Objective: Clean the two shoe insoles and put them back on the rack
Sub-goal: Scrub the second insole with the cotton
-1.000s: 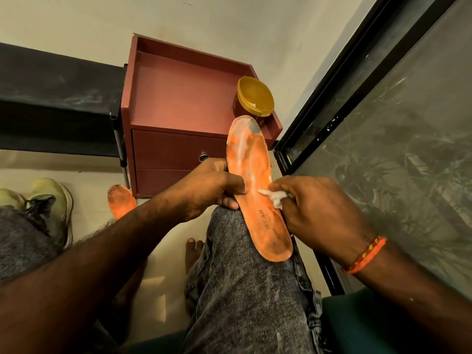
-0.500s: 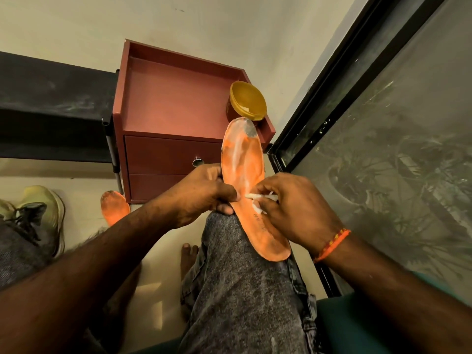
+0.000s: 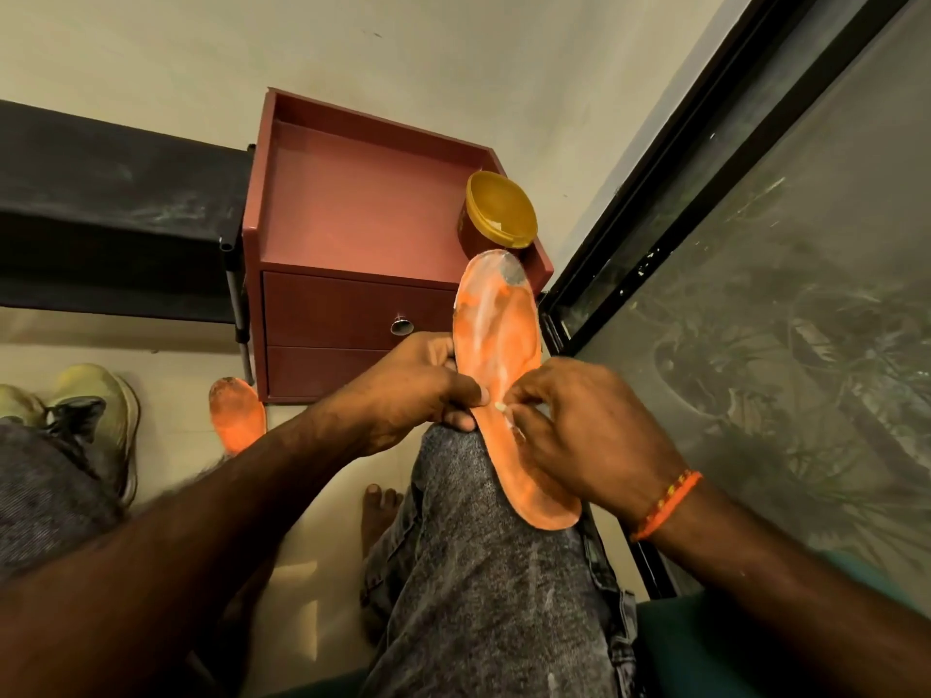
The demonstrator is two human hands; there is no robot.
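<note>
A long orange foam shoe insole [image 3: 496,355], streaked with pale whitish smears toward its toe, lies lengthwise on the person's raised knee in grey denim [image 3: 483,571], toe pointing away. The left hand [image 3: 413,390] grips the insole's left edge at mid-length, thumb on top and fingers curled beneath. The right hand [image 3: 579,435] lies over the insole's right side near the heel, its fingertips pinching a small white wad [image 3: 501,406] against the insole; whether it is cloth or tissue cannot be told. The two hands nearly meet across the insole.

A second orange insole [image 3: 237,415] lies on the pale floor [image 3: 176,385], just beside the front left corner of a reddish-brown wooden bedside cabinet [image 3: 352,219]. On the cabinet's top, at its front right corner, stands a round jar with a yellow lid [image 3: 499,209]. A black shelf [image 3: 116,204] adjoins the cabinet's left side, and a pale green sneaker [image 3: 101,410] rests on the floor at the left.
</note>
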